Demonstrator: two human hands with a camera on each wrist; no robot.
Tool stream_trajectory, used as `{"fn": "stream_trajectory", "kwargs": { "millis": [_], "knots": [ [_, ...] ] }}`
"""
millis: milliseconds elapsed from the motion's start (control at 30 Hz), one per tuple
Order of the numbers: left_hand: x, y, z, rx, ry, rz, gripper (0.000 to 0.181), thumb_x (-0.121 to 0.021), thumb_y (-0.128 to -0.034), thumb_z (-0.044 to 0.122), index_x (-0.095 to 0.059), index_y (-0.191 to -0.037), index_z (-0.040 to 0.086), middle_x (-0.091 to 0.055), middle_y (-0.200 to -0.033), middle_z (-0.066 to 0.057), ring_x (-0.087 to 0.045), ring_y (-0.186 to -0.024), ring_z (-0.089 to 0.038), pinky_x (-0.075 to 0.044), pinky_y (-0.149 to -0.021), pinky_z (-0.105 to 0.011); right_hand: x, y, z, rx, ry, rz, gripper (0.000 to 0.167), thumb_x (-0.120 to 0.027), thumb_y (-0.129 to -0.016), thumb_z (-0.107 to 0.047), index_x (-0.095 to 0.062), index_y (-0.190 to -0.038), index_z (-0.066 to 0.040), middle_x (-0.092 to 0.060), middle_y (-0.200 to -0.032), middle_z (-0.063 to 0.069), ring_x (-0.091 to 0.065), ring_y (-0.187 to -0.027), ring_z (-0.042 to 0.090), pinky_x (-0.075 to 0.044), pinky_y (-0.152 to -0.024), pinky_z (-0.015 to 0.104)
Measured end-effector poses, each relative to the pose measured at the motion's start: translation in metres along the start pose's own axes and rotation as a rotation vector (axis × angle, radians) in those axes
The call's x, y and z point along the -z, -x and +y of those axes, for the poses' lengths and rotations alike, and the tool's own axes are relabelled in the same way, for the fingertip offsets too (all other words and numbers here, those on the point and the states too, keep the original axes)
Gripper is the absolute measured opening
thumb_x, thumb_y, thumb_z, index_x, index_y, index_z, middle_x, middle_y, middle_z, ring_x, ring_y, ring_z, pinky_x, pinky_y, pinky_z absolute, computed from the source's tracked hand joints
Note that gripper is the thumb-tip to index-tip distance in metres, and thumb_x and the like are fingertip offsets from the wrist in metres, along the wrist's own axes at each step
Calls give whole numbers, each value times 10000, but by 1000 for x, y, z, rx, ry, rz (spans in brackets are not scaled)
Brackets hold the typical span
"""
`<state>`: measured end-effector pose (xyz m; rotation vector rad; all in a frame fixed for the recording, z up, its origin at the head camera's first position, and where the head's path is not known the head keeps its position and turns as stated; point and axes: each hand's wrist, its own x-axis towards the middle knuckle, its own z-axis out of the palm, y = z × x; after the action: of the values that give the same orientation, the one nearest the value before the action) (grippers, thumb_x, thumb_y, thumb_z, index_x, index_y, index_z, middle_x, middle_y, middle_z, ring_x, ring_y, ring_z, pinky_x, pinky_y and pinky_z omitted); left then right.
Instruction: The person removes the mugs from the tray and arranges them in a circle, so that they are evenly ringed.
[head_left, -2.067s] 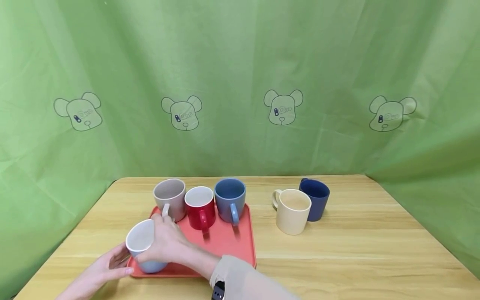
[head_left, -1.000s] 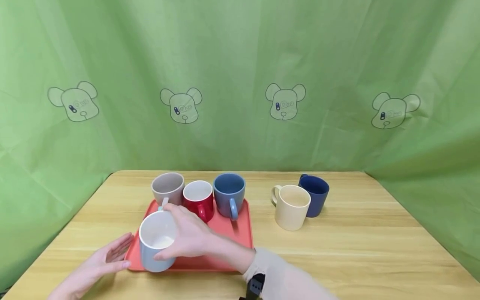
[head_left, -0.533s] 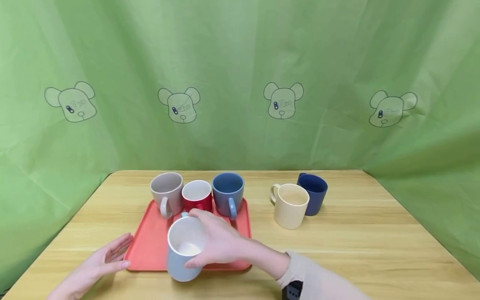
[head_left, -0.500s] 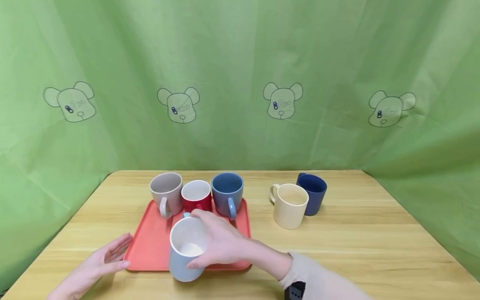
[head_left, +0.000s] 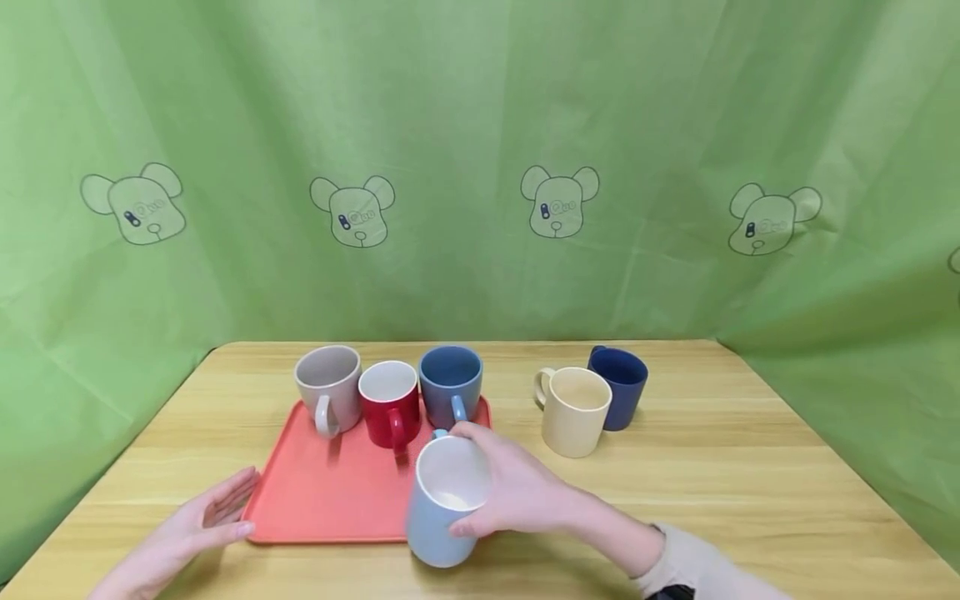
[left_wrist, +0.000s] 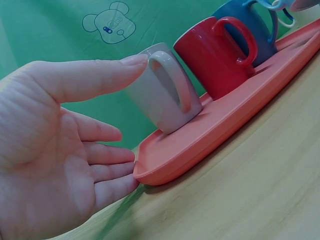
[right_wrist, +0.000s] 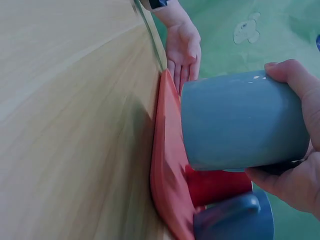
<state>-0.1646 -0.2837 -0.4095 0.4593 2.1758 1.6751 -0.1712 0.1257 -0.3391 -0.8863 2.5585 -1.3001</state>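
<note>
My right hand [head_left: 517, 483] grips a light blue mug [head_left: 442, 525] with a white inside around its body near the rim, thumb in front. It is held up over the front right of the red tray [head_left: 330, 500]; the right wrist view shows the mug [right_wrist: 245, 122] apart from the tray. My left hand [head_left: 183, 533] has straight, spread fingers, with fingertips at the tray's left edge, as the left wrist view also shows of this hand [left_wrist: 55, 150]. A grey mug [head_left: 330, 387], a red mug [head_left: 390, 408] and a blue mug [head_left: 450, 387] stand in a row along the tray's back.
On the wooden table [head_left: 712, 500], right of the tray, stands a cream mug [head_left: 573, 417], handle to the left. A dark blue mug [head_left: 622, 392] is just behind it, partly covered. A green curtain [head_left: 450, 275] with bear-head prints hangs at the back.
My right hand has lifted the light blue mug from the tray's front left and carried it right, to the front right. My left hand, earlier close to that mug, stays at the tray's left edge.
</note>
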Motion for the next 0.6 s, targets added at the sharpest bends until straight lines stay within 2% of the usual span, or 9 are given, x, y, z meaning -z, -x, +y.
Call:
{"fn": "stream_trajectory", "kwargs": {
  "millis": [167,400,533,600],
  "knots": [
    [0,1,-2,-20,-7,11,732,-498,-945,74,27,-1393,-172,22,-1446,-360,-324,-1098,194,-304,-907,-77,13,14,10,-5,-18,29,840,-853,-609,-295,-415,-1293,-81,-572,-1090,-13,-561,-948,172,-496,-780,320],
    [1,2,-6,-70,-12,20,698,-487,-938,26,5,-1383,-193,12,-1431,-382,-330,-1115,175,-307,-905,-80,30,38,23,-61,39,101,901,-850,-596,-279,-393,-1321,0,-577,-1086,38,-564,-937,194,-490,-771,317],
    [3,0,-8,-112,-22,3,677,-474,-940,5,4,-1364,-219,16,-1403,-417,-332,-1116,172,-318,-898,-80,41,54,30,-64,68,145,883,-846,-592,-248,-398,-1299,34,-584,-1051,78,-566,-912,215,-493,-744,310],
    [3,-1,-9,-114,-26,1,674,-474,-940,6,1,-1362,-221,14,-1398,-423,-333,-1113,173,-322,-896,-82,48,62,33,-65,91,172,871,-847,-591,-244,-406,-1289,35,-582,-1041,85,-562,-909,211,-491,-736,302]
  ]
}}
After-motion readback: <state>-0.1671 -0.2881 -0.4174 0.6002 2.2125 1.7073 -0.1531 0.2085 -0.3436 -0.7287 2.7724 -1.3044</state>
